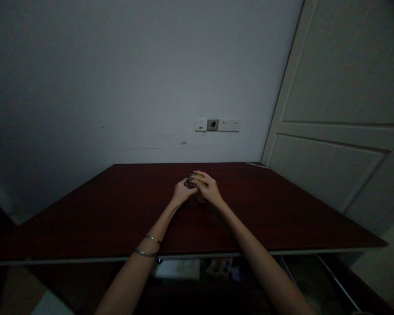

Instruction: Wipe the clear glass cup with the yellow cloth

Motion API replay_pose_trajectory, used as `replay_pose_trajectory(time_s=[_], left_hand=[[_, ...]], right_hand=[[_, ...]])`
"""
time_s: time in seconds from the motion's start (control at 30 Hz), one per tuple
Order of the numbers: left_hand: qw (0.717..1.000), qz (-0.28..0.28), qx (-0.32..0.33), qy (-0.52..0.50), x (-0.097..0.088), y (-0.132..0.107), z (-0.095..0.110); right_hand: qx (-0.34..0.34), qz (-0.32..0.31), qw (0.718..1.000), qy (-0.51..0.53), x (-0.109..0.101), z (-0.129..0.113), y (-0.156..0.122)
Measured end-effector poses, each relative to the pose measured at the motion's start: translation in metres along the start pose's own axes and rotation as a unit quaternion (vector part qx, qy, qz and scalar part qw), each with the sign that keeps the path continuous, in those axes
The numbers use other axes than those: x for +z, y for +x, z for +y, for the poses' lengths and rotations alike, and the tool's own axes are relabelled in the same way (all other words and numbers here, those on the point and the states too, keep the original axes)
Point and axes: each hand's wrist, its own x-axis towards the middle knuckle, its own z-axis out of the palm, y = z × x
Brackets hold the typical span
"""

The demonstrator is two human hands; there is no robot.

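Both of my arms reach out over a dark red-brown table (118,210). My left hand (181,191) and my right hand (209,188) meet near the middle of the far half of the table. Between them is a small yellow object (200,178) with a dark, shiny part on its left side. My right hand's fingers curl over its top and my left hand's fingers close against its left side. The room is dim and the object is too small to name. Two thin bracelets (149,245) sit on my left forearm.
A white wall rises behind the table, with a row of wall sockets (217,125) above its far edge. A pale panelled door (341,109) stands at the right. Under the table's near edge lie a few boxes and packets (197,267).
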Motion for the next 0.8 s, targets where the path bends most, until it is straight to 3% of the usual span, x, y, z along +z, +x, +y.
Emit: replay_pose_trajectory(time_s=[0.1, 0.17, 0.33, 0.43, 0.63, 0.8], left_hand=[[1.000, -0.008, 0.001, -0.029, 0.000, -0.002, 0.005], [0.999, -0.006, -0.001, -0.040, 0.000, -0.003, 0.008], [1.000, 0.018, -0.008, -0.022, 0.000, -0.003, 0.009], [1.000, 0.027, 0.004, -0.004, 0.001, 0.000, 0.001], [0.995, -0.026, 0.013, -0.092, 0.003, 0.003, -0.011], [0.989, -0.056, 0.007, -0.133, 0.003, 0.003, -0.014]], right_hand=[[0.049, 0.061, 0.997, 0.026, 0.001, 0.006, 0.008], [0.058, 0.069, 0.995, 0.031, 0.000, 0.007, 0.009], [-0.029, -0.026, 0.999, -0.015, 0.000, 0.000, -0.001], [-0.046, -0.040, 0.998, -0.024, 0.002, -0.003, -0.003], [0.041, 0.035, 0.997, 0.064, 0.003, 0.006, 0.013], [0.163, 0.126, 0.968, 0.144, -0.003, 0.026, 0.012]])
